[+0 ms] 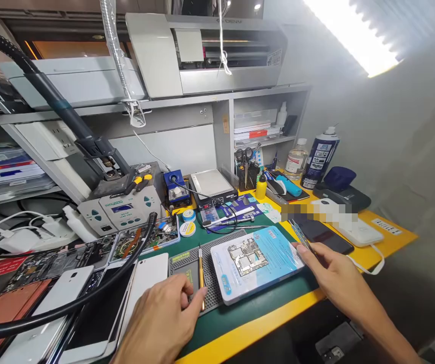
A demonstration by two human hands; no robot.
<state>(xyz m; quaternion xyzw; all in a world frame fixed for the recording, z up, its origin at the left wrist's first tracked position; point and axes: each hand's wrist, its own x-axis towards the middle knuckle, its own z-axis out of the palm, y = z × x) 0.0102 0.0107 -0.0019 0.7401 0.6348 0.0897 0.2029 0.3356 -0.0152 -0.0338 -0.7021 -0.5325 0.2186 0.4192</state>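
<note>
Beside the left hand (164,318) lies a yellow tool (201,275).

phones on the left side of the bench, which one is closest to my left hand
The white phone lying back-up just above the left hand, beside the grey mat; the others lie farther left.

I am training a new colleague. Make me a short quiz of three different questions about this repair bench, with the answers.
1. True or false: the circuit board lies on the pale blue box.
2. Which hand touches the yellow-handled tool? A) left hand B) right hand C) neither
3. Fill in: the blue spray can stands at the back of the bench, on its ____ side.

Key: 1 true; 2 A; 3 right.
</note>
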